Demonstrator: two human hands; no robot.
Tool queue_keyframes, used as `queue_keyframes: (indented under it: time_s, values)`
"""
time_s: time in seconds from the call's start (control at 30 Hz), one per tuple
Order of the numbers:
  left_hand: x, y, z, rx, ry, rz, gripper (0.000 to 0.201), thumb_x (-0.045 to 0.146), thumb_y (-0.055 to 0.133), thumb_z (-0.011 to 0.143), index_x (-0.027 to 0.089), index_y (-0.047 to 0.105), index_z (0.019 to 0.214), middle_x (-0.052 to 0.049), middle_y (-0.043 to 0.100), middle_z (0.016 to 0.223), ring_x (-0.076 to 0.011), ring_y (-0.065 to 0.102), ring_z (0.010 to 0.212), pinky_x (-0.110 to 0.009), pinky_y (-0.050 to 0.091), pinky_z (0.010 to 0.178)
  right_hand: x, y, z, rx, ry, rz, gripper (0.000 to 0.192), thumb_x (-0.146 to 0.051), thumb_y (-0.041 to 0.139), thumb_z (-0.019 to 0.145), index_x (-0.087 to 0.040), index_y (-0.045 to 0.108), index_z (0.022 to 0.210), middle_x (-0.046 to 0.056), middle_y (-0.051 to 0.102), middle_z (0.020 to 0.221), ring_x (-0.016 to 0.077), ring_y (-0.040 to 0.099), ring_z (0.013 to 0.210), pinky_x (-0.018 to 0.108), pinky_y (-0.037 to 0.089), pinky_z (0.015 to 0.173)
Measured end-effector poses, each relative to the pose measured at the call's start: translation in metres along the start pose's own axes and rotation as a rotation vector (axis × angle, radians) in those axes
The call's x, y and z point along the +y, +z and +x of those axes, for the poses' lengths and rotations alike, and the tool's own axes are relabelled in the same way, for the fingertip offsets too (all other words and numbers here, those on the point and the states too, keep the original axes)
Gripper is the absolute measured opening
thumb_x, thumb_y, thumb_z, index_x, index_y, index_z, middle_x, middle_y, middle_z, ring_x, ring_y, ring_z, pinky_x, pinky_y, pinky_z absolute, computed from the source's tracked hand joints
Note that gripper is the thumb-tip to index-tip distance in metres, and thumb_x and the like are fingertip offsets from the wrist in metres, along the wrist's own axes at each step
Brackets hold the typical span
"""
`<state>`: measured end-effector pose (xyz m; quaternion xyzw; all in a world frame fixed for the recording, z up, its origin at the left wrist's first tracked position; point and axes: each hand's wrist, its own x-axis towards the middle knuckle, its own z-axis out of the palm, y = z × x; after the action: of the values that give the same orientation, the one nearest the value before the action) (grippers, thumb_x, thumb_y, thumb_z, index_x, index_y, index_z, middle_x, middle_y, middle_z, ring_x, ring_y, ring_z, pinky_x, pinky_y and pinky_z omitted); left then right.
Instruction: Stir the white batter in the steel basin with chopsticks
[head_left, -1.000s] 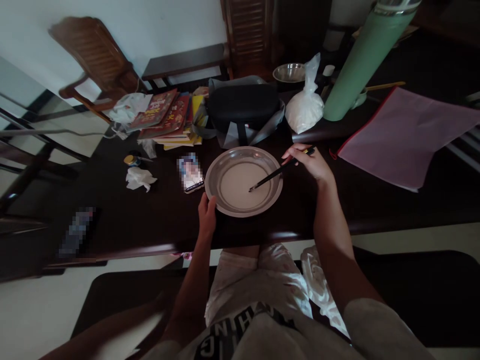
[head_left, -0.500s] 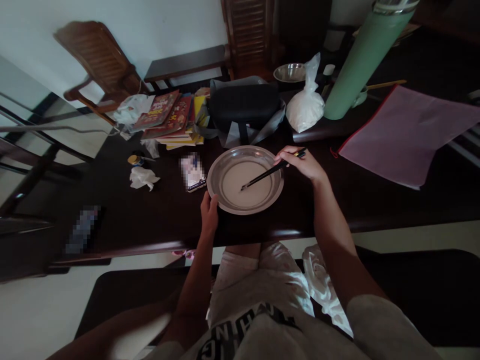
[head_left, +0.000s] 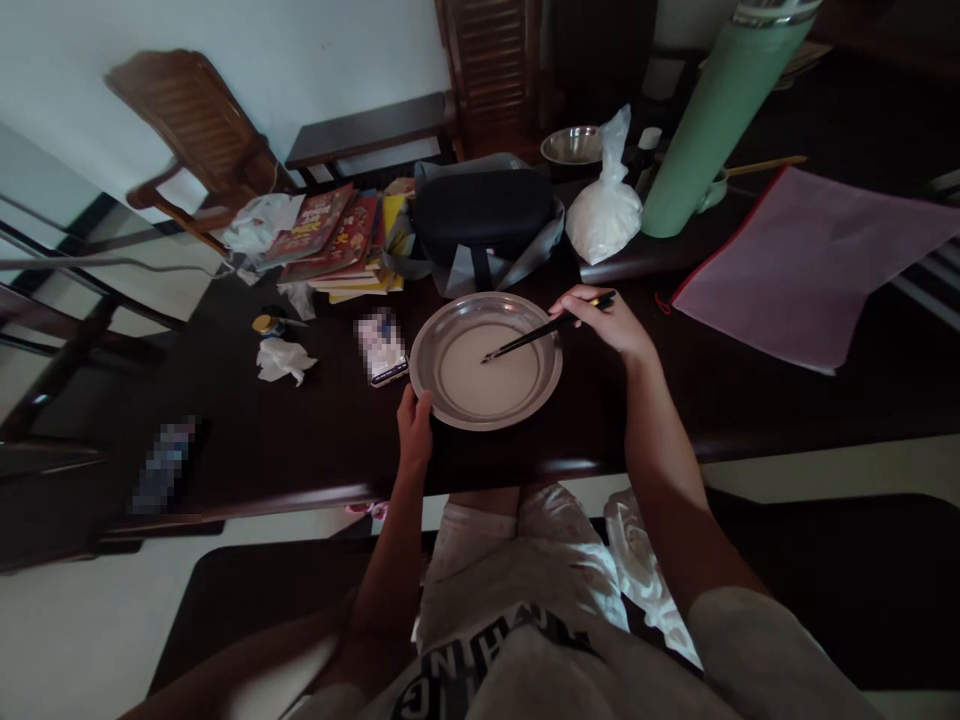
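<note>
A round metal plate with pale liquid in it sits near the front edge of the dark table. My left hand rests against the plate's near-left rim, fingers curled on it. My right hand is at the plate's right side and holds dark chopsticks, whose tips dip into the liquid near the plate's middle.
A phone lies just left of the plate. Behind it are a black case, stacked books, a white plastic bag, a green flask and a pink folder. Crumpled tissue lies at left.
The chopstick tips have moved from the plate's right-middle toward its centre and slightly farther away; my right hand shifted left. My left hand has stayed on the rim.
</note>
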<state>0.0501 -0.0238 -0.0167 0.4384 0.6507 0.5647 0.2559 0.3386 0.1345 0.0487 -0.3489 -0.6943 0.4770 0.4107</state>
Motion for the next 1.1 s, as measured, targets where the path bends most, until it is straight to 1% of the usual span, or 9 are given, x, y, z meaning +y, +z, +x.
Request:
queue_keyframes:
  time_s: [0.13,0.3,0.4,0.5,0.6,0.7,0.77,0.9,1.1]
  values:
    - [-0.0005,0.0010,-0.0001,0.001,-0.007,-0.004,0.030,0.046,0.056,0.080,0.017,0.062,0.084,-0.001,0.058,0.079,-0.0151,0.051,0.075,-0.026,0.044,0.072,0.0011,-0.0044,-0.0011,0.059,0.018,0.007,0.036,-0.055,0.060,0.084,-0.023,0.074,0.078,0.001,0.073,0.070,0.0143,0.065,0.069,0.026,0.040,0.056]
    - [-0.0012,0.0010,0.0000,0.012,-0.018,-0.016,0.031,0.047,0.056,0.079,0.017,0.061,0.084,-0.001,0.057,0.078,-0.0146,0.052,0.074,-0.025,0.043,0.072,-0.0008,0.0009,-0.0012,-0.118,0.007,0.028,0.033,-0.054,0.062,0.084,-0.023,0.075,0.081,0.003,0.076,0.082,0.0145,0.066,0.076,0.026,0.044,0.059]
    - [-0.0004,0.0001,0.0000,-0.003,-0.021,-0.023,0.031,0.046,0.057,0.079,0.016,0.061,0.085,-0.001,0.058,0.079,-0.0146,0.052,0.075,-0.025,0.044,0.072,-0.0010,-0.0005,-0.0007,-0.029,-0.018,-0.005,0.034,-0.054,0.062,0.083,-0.023,0.075,0.079,0.003,0.076,0.085,0.0150,0.065,0.079,0.026,0.044,0.061]
    - [0.0004,-0.0001,0.0001,-0.005,-0.011,-0.021,0.030,0.045,0.057,0.080,0.016,0.062,0.086,-0.001,0.058,0.079,-0.0147,0.052,0.076,-0.025,0.045,0.074,0.0008,-0.0043,-0.0008,0.069,0.004,-0.007,0.035,-0.054,0.061,0.083,-0.022,0.074,0.077,0.002,0.074,0.076,0.0145,0.065,0.073,0.025,0.041,0.057]
    - [-0.0005,0.0003,0.0007,0.001,0.001,-0.017,0.030,0.045,0.057,0.080,0.017,0.062,0.086,-0.001,0.059,0.080,-0.0155,0.053,0.077,-0.026,0.045,0.074,0.0015,-0.0029,-0.0008,0.000,0.032,0.023,0.035,-0.055,0.061,0.083,-0.023,0.075,0.077,0.002,0.073,0.072,0.0138,0.064,0.070,0.025,0.040,0.056]
    - [-0.0015,0.0004,0.0008,0.006,-0.001,-0.032,0.029,0.045,0.058,0.080,0.017,0.062,0.086,-0.001,0.059,0.079,-0.0154,0.053,0.076,-0.026,0.045,0.073,0.0002,0.0006,-0.0005,-0.073,0.005,0.016,0.034,-0.055,0.063,0.082,-0.023,0.075,0.078,0.003,0.075,0.081,0.0146,0.065,0.076,0.025,0.043,0.059]
    - [-0.0011,0.0004,0.0001,0.004,-0.005,-0.036,0.029,0.045,0.058,0.080,0.017,0.062,0.085,-0.001,0.058,0.078,-0.0149,0.052,0.074,-0.026,0.045,0.072,-0.0004,0.0004,-0.0006,-0.033,-0.013,-0.007,0.035,-0.055,0.062,0.083,-0.023,0.075,0.078,0.003,0.075,0.084,0.0149,0.065,0.078,0.026,0.043,0.060]
    - [0.0017,0.0005,-0.0016,-0.014,0.000,-0.015,0.030,0.047,0.057,0.080,0.017,0.059,0.081,0.000,0.055,0.075,-0.0142,0.049,0.072,-0.025,0.043,0.069,-0.0002,-0.0037,-0.0022,0.086,0.022,-0.007,0.035,-0.055,0.062,0.083,-0.022,0.074,0.076,0.002,0.072,0.071,0.0142,0.063,0.070,0.026,0.040,0.056]
    - [0.0013,0.0005,-0.0015,-0.011,0.016,-0.007,0.029,0.046,0.056,0.081,0.017,0.057,0.080,0.000,0.054,0.075,-0.0137,0.048,0.072,-0.024,0.042,0.069,-0.0010,0.0017,-0.0021,-0.101,0.016,-0.006,0.035,-0.055,0.062,0.083,-0.023,0.075,0.078,0.003,0.074,0.081,0.0145,0.064,0.076,0.026,0.043,0.060]
